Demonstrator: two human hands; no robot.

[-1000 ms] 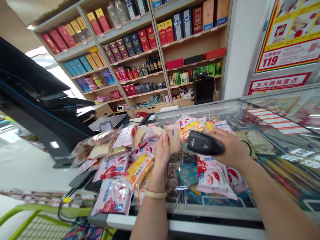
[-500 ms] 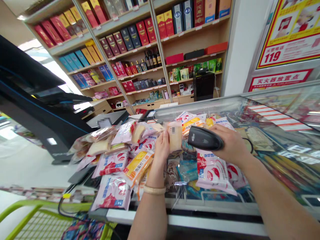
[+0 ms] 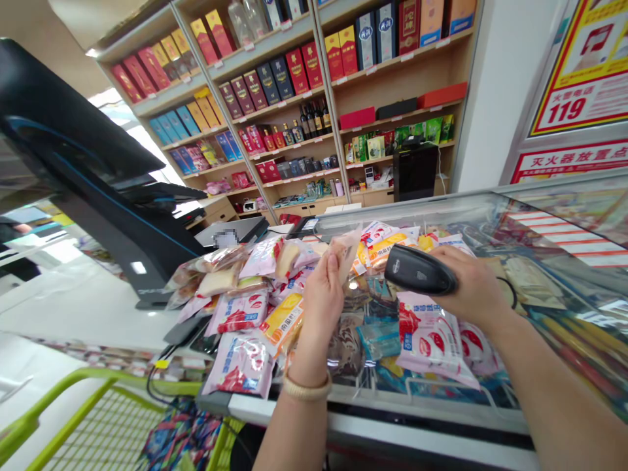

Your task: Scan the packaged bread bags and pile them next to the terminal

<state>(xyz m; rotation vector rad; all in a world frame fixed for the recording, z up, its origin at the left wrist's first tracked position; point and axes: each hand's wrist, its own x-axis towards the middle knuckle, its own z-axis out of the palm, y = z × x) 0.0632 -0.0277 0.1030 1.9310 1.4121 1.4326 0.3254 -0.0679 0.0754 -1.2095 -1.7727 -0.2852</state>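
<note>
My left hand [image 3: 324, 294] grips a clear-wrapped bread packet [image 3: 347, 252], tilted so that it shows partly edge-on. In my right hand [image 3: 473, 284] is a black barcode scanner [image 3: 419, 269], its head pointing left toward the packet with a gap between them. Left of my left hand lies a heap of wrapped breads, among them a pink-and-white bag [image 3: 239, 366] and a yellow packet [image 3: 284, 320]. Beneath the scanner another pink-and-white bag [image 3: 434, 340] rests on the glass lid. Behind the held packet lies an orange-and-white packet [image 3: 387, 248].
A glass-topped freezer [image 3: 490, 412] spans the front. A dark checkout screen on a stand [image 3: 112, 216] rises at the left. Below it is a green shopping cart [image 3: 73, 392]. Shelves of boxed bottles [image 3: 275, 82] stand behind, beside a wall poster [image 3: 579, 85].
My left hand has turned the bread packet, so its barcode label no longer faces me. The scanner stays in my right hand. The whole view has shifted slightly.
</note>
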